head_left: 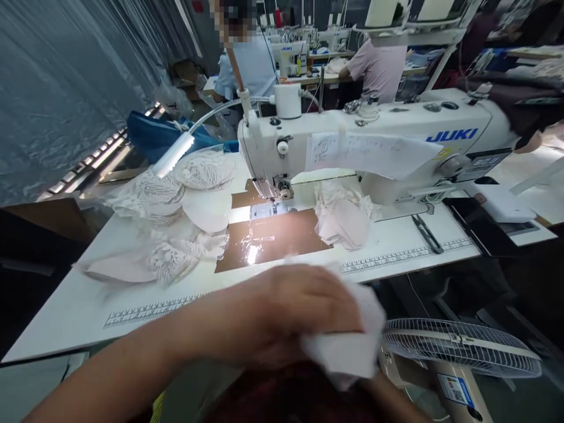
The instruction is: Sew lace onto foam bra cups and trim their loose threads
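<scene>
My left hand [308,299] reaches across in front of my body, blurred by motion. Its fingers are closed on pale pink fabric pieces [352,352], held off the table near its front edge. Of my right arm only the forearm [394,399] shows at the bottom. The right hand itself is hidden behind the fabric and the left hand. Beyond them stands a white sewing machine [383,129] with its needle area lit. A stack of pale lace-edged pieces [343,217] lies right of the needle, and lace-trimmed pieces [176,258] are spread to the left.
Thread snips [427,235] lie on the table at the right, above a printed ruler strip [396,257]. A dark tablet-like slab [467,223] sits beyond them. Below right is a fan [462,346]. A lit tube lamp [174,154] hangs left of the needle. Other people sit farther back.
</scene>
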Demonstrator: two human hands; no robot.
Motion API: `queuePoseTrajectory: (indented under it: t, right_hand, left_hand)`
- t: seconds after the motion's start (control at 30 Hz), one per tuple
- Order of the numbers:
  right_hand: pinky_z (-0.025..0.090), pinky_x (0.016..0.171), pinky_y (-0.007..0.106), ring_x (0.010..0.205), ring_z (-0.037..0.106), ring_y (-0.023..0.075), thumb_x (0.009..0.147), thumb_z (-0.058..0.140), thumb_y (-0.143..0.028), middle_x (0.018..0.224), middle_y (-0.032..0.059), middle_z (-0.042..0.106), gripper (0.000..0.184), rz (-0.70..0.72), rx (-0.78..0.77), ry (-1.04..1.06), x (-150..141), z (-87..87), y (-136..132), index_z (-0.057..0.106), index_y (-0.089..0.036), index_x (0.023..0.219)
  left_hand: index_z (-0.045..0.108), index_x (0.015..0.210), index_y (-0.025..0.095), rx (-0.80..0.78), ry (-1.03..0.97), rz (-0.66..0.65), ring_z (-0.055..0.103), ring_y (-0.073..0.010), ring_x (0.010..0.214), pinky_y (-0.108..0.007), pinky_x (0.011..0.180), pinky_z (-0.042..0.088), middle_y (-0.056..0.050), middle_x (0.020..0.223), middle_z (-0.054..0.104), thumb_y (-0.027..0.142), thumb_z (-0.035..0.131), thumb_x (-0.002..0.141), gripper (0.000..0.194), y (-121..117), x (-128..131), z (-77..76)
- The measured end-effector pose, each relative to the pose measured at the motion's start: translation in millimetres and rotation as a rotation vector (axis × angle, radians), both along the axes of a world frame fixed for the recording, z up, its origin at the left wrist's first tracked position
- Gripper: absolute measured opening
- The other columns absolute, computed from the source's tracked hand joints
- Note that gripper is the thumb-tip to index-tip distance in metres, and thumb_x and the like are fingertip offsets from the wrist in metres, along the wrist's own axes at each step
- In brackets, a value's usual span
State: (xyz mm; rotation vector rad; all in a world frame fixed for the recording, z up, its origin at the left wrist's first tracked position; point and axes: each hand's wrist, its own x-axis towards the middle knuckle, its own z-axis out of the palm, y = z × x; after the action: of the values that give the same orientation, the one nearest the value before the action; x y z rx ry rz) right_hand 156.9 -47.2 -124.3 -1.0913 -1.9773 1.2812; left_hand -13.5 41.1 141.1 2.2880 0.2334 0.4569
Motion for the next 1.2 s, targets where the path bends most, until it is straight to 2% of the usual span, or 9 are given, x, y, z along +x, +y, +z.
queuePoseTrajectory:
  t: [0.13, 0.23, 0.4, 0.47, 0.6, 0.7, 0.8, 1.0, 1.2]
  right_hand:
    - [0.046, 0.057, 0.025, 0.064, 0.058, 0.0172, 0.078, 0.065, -0.056, 0.067, -0.0012, 0.061, 0.038, 0.018, -0.23, 0.063, 4, 4.2, 2, 0.071, -0.02, 0.087]
    - [0.04, 0.056, 0.023, 0.062, 0.051, 0.0135, 0.069, 0.074, -0.055, 0.066, -0.0033, 0.055, 0.04, 0.014, -0.498, 0.209, 7, 2.3, 3, 0.069, -0.018, 0.083]
    - [0.034, 0.058, 0.022, 0.062, 0.043, 0.0112, 0.06, 0.083, -0.05, 0.066, -0.0051, 0.046, 0.04, -0.013, -0.608, 0.379, 9, -3.2, 5, 0.066, -0.019, 0.078]
    - [0.032, 0.057, 0.021, 0.062, 0.04, 0.0104, 0.061, 0.083, -0.049, 0.066, -0.0052, 0.045, 0.04, -0.004, -0.633, 0.417, 10, -3.7, 6, 0.068, -0.018, 0.08]
    - [0.034, 0.06, 0.021, 0.064, 0.041, 0.0104, 0.064, 0.083, -0.046, 0.068, -0.0042, 0.048, 0.038, 0.009, -0.67, 0.435, 9, -2.1, 10, 0.071, -0.017, 0.086]
    - [0.034, 0.061, 0.021, 0.064, 0.041, 0.0105, 0.063, 0.084, -0.042, 0.068, -0.0042, 0.05, 0.035, 0.004, -0.691, 0.416, 7, -2.5, 12, 0.071, -0.018, 0.084]
    - [0.034, 0.06, 0.021, 0.063, 0.041, 0.0105, 0.061, 0.086, -0.038, 0.067, -0.0047, 0.051, 0.033, -0.001, -0.705, 0.405, 5, -5.6, 12, 0.071, -0.019, 0.084]
    - [0.033, 0.057, 0.022, 0.06, 0.038, 0.0102, 0.056, 0.087, -0.036, 0.062, -0.0064, 0.048, 0.034, -0.024, -0.704, 0.376, 3, -10.6, 10, 0.07, -0.021, 0.082]
    - [0.035, 0.058, 0.023, 0.06, 0.046, 0.0102, 0.062, 0.086, -0.037, 0.063, -0.0076, 0.053, 0.027, 0.01, -0.664, 0.352, -1, -14.3, 9, 0.072, -0.025, 0.082]
  left_hand:
    - [0.068, 0.115, 0.023, 0.401, -0.209, 0.01, 0.059, -0.0215, 0.121, -0.039, 0.109, 0.046, -0.006, 0.117, 0.07, 0.018, 0.052, 0.093, 0.028, 61, 48, 2.8]
    - [0.069, 0.11, 0.019, 0.515, -0.306, 0.097, 0.059, -0.0223, 0.122, -0.04, 0.105, 0.049, -0.009, 0.115, 0.071, 0.02, 0.057, 0.091, 0.023, 113, 65, -37.1]
    - [0.064, 0.112, 0.009, 0.461, -0.1, 0.197, 0.052, -0.0287, 0.129, -0.049, 0.107, 0.045, -0.02, 0.131, 0.059, 0.017, 0.052, 0.087, 0.029, 158, 56, -105.8]
    - [0.063, 0.112, 0.01, 0.412, 0.041, 0.197, 0.046, -0.0303, 0.134, -0.049, 0.111, 0.04, -0.02, 0.14, 0.051, 0.021, 0.052, 0.086, 0.031, 159, 52, -109.2]
    - [0.049, 0.135, 0.017, 0.297, 0.357, 0.164, 0.042, -0.035, 0.134, -0.05, 0.11, 0.037, -0.015, 0.15, 0.041, 0.054, 0.055, 0.086, 0.062, 150, 58, -82.9]
    - [0.043, 0.142, 0.022, 0.205, 0.488, 0.121, 0.037, -0.035, 0.137, -0.051, 0.112, 0.031, -0.01, 0.152, 0.039, 0.068, 0.035, 0.092, 0.068, 144, 69, -68.7]
    - [0.049, 0.139, 0.026, 0.171, 0.597, 0.238, 0.016, -0.037, 0.147, -0.059, 0.114, 0.021, -0.004, 0.16, 0.022, 0.061, 0.017, 0.098, 0.063, 134, 77, -78.3]
    - [0.029, 0.151, 0.023, 0.414, 0.551, 0.419, 0.001, -0.0404, 0.148, -0.061, 0.116, 0.016, -0.007, 0.162, 0.015, 0.043, 0.036, 0.098, 0.057, 114, 83, -114.3]
    - [0.038, 0.146, 0.019, 0.26, 0.233, 0.396, 0.011, -0.0385, 0.148, -0.061, 0.117, 0.014, -0.014, 0.158, 0.027, 0.056, 0.058, 0.086, 0.074, 95, 60, -85.1]
